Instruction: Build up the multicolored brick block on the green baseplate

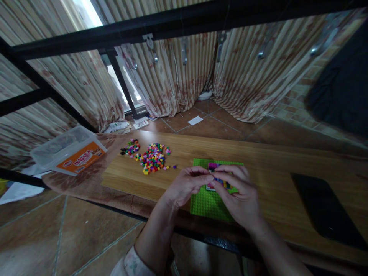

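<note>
My left hand [188, 186] and my right hand [240, 191] meet over a green studded baseplate [209, 205]. Their thumbs and index fingers are pinched together around a small building brick, bluish and mostly hidden by the fingertips. Just beneath and behind my right fingers, a patch of coloured bricks [212, 166] shows purple, blue, yellow and other colours. My right hand covers part of it. To the left of the baseplate lies a loose pile of small multicoloured building bricks [153, 157]. One dark blue brick [174, 166] sits apart, between that pile and my left hand.
A clear plastic box [69, 149] with an orange label stands at the left end of the wooden board [267, 161]. On the right lies a flat black device [326, 207]. A dark metal rail [172, 27] crosses overhead, before striped curtains [184, 80]. A smaller brick cluster [131, 147] lies beyond the pile.
</note>
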`<state>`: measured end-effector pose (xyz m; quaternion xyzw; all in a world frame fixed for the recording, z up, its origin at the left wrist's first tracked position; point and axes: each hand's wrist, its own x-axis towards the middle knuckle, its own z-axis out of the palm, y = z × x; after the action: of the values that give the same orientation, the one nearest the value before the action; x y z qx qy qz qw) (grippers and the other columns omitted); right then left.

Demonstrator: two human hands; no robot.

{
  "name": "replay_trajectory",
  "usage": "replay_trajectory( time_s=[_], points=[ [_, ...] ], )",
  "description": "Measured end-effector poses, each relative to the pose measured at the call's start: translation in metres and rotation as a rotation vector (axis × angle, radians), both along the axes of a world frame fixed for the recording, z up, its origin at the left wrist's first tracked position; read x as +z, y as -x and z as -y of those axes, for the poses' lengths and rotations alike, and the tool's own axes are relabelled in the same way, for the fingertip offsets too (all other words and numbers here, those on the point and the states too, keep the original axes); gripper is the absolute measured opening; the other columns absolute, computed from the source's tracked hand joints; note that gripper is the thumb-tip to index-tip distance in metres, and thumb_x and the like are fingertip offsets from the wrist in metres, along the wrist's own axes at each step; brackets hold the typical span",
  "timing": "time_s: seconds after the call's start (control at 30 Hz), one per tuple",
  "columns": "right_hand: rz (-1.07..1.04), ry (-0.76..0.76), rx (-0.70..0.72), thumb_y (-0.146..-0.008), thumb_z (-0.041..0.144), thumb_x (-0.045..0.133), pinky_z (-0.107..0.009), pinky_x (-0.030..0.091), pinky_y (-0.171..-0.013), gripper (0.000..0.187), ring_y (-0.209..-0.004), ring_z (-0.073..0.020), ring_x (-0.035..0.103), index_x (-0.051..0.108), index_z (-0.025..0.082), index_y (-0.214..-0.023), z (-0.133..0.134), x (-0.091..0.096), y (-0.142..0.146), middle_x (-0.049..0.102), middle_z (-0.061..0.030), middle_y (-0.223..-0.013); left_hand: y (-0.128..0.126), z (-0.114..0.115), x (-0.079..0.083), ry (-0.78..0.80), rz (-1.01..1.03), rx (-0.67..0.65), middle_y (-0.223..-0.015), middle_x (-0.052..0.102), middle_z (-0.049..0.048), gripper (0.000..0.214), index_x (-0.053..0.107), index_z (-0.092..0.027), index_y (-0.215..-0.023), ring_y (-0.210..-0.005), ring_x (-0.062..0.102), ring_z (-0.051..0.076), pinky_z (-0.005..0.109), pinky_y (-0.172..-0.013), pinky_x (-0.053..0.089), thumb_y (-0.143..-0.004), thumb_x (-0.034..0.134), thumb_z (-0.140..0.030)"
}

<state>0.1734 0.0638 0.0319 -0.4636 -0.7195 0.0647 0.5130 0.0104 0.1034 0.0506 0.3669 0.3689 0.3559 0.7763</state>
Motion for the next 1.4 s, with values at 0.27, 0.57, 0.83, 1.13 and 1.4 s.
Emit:
replay_trajectory(
  time_s=[0.27,0.57,0.83,1.13,1.4],
  points=[
    [0.097,-0.065,0.004,-0.083,0.017,0.071,-0.039,0.049,-0.081,0.023,-0.095,-0.0199,0.06,0.069,0.026,-0.104,0.002,0.003,-0.003,0.068,-0.0034,-0.102,0.001,0.0,0.0,0.046,0.058,-0.037,-0.057,0.054,-0.0061,0.036,0.066,-0.013,-0.075,-0.04,0.024,-0.002,0.02,-0.041,0.007,-0.055,0.091,-0.03],
    [-0.001,0.009,-0.098,-0.087,0.022,0.067,-0.037,0.048,-0.082,0.012,-0.093,-0.0184,0.06,0.072,0.027,-0.097,0.002,0.002,-0.008,0.069,-0.0015,-0.098,0.0,0.0,-0.001,0.038,0.054,-0.022,-0.051,0.038,-0.0094,0.036,0.065,-0.012,-0.077,-0.042,0.021,0.0,0.019,-0.041,0.007,-0.064,0.086,-0.039],
    [-0.136,0.222,-0.21,-0.084,0.036,0.07,-0.042,0.046,-0.09,0.009,-0.098,-0.021,0.061,0.075,0.03,-0.086,-0.01,-0.013,-0.03,0.067,-0.0018,-0.1,0.0,-0.005,-0.006,0.019,-0.101,0.186,-0.051,0.04,-0.0084,0.037,0.064,-0.013,-0.073,-0.042,0.025,0.001,0.019,-0.04,0.009,-0.059,0.084,-0.041],
    [-0.081,0.241,-0.175,-0.081,0.035,0.07,-0.045,0.044,-0.092,0.008,-0.102,-0.0233,0.058,0.077,0.031,-0.084,-0.014,-0.016,-0.026,0.065,-0.0035,-0.106,-0.006,-0.003,-0.009,0.011,-0.133,0.166,-0.053,0.042,-0.0076,0.036,0.064,-0.013,-0.073,-0.043,0.027,0.001,0.02,-0.043,0.01,-0.061,0.082,-0.042],
    [-0.172,0.287,-0.205,-0.079,0.036,0.07,-0.047,0.043,-0.097,0.009,-0.104,-0.0237,0.06,0.076,0.029,-0.082,-0.016,-0.018,-0.023,0.066,-0.0049,-0.11,-0.006,-0.004,-0.011,0.005,-0.145,0.164,-0.055,0.045,-0.0068,0.035,0.064,-0.014,-0.074,-0.044,0.029,0.002,0.02,-0.043,0.011,-0.062,0.081,-0.042]
  ],
)
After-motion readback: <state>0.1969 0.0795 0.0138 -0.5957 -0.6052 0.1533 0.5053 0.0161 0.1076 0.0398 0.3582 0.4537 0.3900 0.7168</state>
